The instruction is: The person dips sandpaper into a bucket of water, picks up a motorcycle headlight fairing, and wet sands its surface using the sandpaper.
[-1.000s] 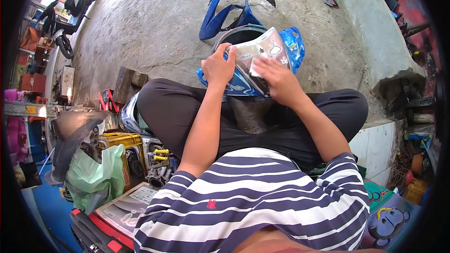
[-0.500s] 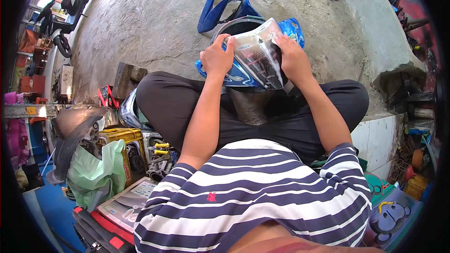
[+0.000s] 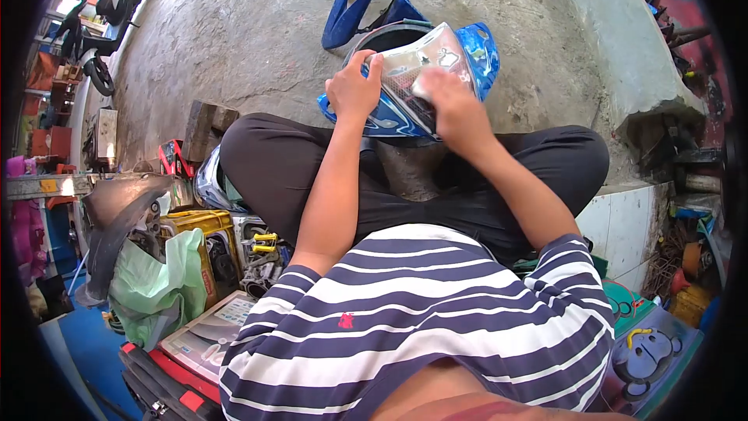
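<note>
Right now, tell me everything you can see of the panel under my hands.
The panel looks like glossy plastic: blue sides, a pale, shiny middle with dark mesh patterning. It sits angled before you, underside hidden. Your left hand grips its edge; your blurred right hand seems to press a white wad on it.

The silver panel (image 3: 413, 56) is glossy and reflective, with a mesh-textured patch; the blue shell (image 3: 481, 54) around it looks like smooth, shiny plastic. The white wad (image 3: 421, 89) is too blurred to tell its material. The far blue frame (image 3: 341, 15) looks like plastic with a softer sheen, on a rough, matt concrete floor (image 3: 249, 39). At left, a thin plastic bag (image 3: 160, 281) crinkles; at near centre, the striped shirt (image 3: 421, 288) is matt cloth.
</note>
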Available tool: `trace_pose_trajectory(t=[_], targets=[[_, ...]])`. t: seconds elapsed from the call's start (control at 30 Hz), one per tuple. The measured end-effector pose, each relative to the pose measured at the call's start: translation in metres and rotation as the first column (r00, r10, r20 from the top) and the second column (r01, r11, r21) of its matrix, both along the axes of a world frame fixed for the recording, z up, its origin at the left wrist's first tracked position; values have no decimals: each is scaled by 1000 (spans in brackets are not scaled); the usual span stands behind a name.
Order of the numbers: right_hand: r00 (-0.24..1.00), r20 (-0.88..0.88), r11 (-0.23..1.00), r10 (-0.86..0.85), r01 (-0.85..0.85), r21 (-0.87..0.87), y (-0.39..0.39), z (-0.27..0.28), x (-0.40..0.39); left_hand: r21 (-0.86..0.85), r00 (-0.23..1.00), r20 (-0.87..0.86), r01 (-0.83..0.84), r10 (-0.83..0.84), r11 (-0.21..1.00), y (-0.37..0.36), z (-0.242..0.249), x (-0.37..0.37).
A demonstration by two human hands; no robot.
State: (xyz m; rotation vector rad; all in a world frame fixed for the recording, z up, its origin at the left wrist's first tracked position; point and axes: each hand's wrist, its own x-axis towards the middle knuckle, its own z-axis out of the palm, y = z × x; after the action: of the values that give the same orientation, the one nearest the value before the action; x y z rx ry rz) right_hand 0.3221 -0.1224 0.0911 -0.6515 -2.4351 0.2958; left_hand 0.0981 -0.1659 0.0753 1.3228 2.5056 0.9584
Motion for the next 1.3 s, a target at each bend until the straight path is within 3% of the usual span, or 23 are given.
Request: trace_pose_trajectory(t=[0.07, 0.13, 0.17, 0.27, 0.33, 0.37, 0.4, 0.5, 0.6, 0.67, 0.73, 0.83, 0.93, 1.0, 1.07, 1.17, 1.27, 1.3], targets=[[995, 26, 995, 97, -98, 22, -1, 1, -1, -16, 1000, 14, -4, 4, 1000, -1, 4, -3], [999, -5, 989, -41, 40, -140, 28, 7, 9, -18, 1000, 23, -4, 4, 1000, -2, 5, -1], [989, 33, 979, -145, 149, -140, 37, 4, 11, -19, 1000, 10, -2, 2, 1000, -2, 3, -2], [999, -4, 998, -32, 32, -52, 12, 0, 6, -9, 1000, 11, -2, 2, 1000, -2, 4, -1], [989, 107, 993, 106, -111, 37, -9, -1, 0, -8, 1000, -3, -6, 6, 1000, -2, 4, -1], [991, 86, 995, 98, -99, 9, -6, 3, 0, -10, 1000, -11, -5, 5, 1000, -2, 3, -1], [994, 64, 996, 86, -85, -21, -2, 5, 1, -9, 1000, -6, -5, 5, 1000, -2, 3, -1], [981, 77, 983, -176, 180, -44, 37, -1, 11, -9, 1000, 0, 1, -1, 1000, -3, 3, -2], [998, 28, 995, -62, 64, -79, 15, -3, 7, 1, 1000, -11, -1, 1, 1000, 1, 1, -1], [987, 101, 992, 124, -124, -6, -9, -1, -2, 1, 999, -28, -19, 19, 1000, -1, -1, -2], [992, 29, 992, 124, -123, -40, -4, 2, -2, -14, 1000, -2, -10, 10, 1000, -2, 3, -2], [995, -29, 986, -100, 95, -138, 38, 11, 12, -11, 1000, -8, -1, 1, 1000, -2, 3, -3], [995, -33, 991, -98, 94, -99, 30, 10, 9, 0, 1000, -4, 0, 0, 1000, -1, 3, -1], [999, -8, 999, 52, -52, 12, 4, 6, -4, -3, 1000, 5, -5, 6, 1000, -1, 3, 0], [996, 38, 995, 83, -85, 59, -8, 5, -10, -15, 1000, 4, -6, 6, 1000, -3, 4, 0], [997, -71, 991, -42, 32, -132, 23, 15, 2, -2, 1000, -5, 0, 0, 1000, -3, 3, -1], [991, 15, 991, -132, 132, -33, 24, 14, 7, 18, 1000, -31, -2, 3, 1000, 0, -3, -2], [997, 19, 997, -76, 76, 19, 14, 5, 5, 21, 999, -33, -1, 2, 1000, 1, -3, -1]])
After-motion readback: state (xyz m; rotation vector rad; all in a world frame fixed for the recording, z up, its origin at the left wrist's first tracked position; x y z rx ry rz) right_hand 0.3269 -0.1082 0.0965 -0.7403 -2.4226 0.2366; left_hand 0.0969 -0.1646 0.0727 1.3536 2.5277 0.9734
